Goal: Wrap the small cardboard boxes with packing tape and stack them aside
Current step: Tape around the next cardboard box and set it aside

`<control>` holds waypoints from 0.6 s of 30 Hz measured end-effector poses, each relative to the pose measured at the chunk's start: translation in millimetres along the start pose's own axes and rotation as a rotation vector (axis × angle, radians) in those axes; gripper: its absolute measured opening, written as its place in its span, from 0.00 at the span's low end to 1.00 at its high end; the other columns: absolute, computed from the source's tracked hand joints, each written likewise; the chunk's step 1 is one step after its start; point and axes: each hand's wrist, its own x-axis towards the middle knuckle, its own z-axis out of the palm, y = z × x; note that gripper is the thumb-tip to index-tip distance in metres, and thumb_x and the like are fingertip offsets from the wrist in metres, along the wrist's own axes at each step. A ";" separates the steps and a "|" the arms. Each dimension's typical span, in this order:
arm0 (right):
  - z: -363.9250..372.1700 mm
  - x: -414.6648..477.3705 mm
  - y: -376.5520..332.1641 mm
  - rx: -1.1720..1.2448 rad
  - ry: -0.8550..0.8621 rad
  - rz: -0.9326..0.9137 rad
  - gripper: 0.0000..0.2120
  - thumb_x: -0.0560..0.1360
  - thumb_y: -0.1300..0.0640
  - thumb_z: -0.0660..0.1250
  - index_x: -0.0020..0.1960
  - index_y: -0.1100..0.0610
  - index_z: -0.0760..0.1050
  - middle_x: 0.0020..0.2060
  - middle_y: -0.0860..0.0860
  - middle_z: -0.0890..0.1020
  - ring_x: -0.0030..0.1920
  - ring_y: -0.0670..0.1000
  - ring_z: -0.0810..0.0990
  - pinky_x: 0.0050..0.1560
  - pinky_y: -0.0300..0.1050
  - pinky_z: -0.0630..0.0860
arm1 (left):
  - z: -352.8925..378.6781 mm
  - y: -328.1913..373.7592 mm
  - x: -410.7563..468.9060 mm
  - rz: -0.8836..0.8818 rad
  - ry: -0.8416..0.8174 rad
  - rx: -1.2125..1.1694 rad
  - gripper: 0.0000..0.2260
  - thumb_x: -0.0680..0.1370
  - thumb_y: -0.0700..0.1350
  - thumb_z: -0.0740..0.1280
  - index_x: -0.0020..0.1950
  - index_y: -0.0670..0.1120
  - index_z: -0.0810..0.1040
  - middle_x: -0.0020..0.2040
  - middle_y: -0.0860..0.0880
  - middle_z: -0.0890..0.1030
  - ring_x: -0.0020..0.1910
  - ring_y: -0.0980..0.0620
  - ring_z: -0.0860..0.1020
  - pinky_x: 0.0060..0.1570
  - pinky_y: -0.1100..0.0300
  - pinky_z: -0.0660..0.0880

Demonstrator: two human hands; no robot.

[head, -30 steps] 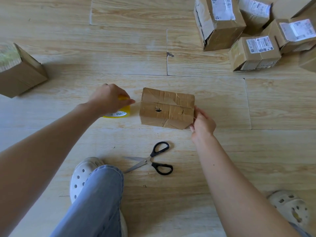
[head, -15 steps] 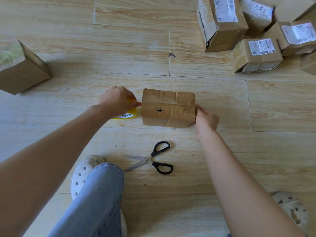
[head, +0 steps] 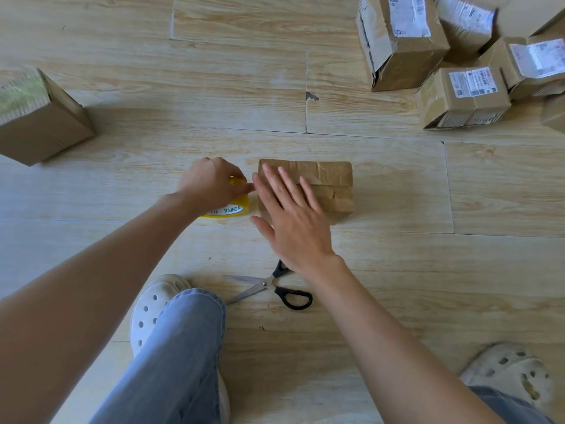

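The box (head: pixel 331 191) lay on the floor (head: pixel 412 270) in front of the person. Small and creased, it looked light and fairly stiff, likely to skid on the smooth boards unless pressed from above or gripped by its short ends. The left hand (head: pixel 211 185) reached forward with its fingers (head: pixel 241 188) curled over the tape roll (head: pixel 227 210), which stood just beside the box's left end. The right hand (head: pixel 290 218) stretched out palm down, its fingers straight and spread wide over the box's left half, holding nothing, though whether they touched the cardboard could not be told.
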 end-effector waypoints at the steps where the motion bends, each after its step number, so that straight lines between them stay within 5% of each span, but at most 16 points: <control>1: 2.2 -2.5 3.4 -0.013 0.004 -0.015 0.30 0.82 0.41 0.48 0.80 0.52 0.47 0.79 0.49 0.50 0.79 0.51 0.48 0.78 0.51 0.45 | 0.3 -0.7 -0.3 -0.001 -0.004 0.000 0.17 0.75 0.60 0.66 0.52 0.49 0.84 0.39 0.49 0.79 0.38 0.50 0.74 0.35 0.59 0.68; 13: -3.0 -44.9 70.2 -0.058 -0.077 0.257 0.40 0.81 0.46 0.57 0.77 0.57 0.33 0.78 0.53 0.38 0.78 0.51 0.38 0.77 0.50 0.39 | 1.2 -0.6 -4.2 -0.040 -0.026 -0.036 0.18 0.74 0.62 0.67 0.52 0.50 0.84 0.40 0.51 0.76 0.37 0.53 0.72 0.28 0.64 0.64; 16: -9.8 -41.6 61.2 -0.024 -0.005 0.320 0.45 0.77 0.45 0.64 0.78 0.62 0.38 0.78 0.57 0.41 0.78 0.53 0.41 0.77 0.52 0.41 | -0.9 -3.6 -5.3 -0.004 -0.043 -0.064 0.16 0.74 0.60 0.68 0.50 0.50 0.84 0.40 0.51 0.79 0.37 0.53 0.73 0.29 0.65 0.65; 18: -11.2 -37.0 45.6 0.029 0.106 0.192 0.41 0.76 0.50 0.67 0.78 0.64 0.48 0.78 0.59 0.50 0.78 0.55 0.49 0.77 0.53 0.48 | -2.9 -6.2 -6.9 0.007 -0.064 -0.092 0.14 0.73 0.60 0.69 0.49 0.51 0.84 0.39 0.51 0.79 0.35 0.55 0.73 0.30 0.65 0.65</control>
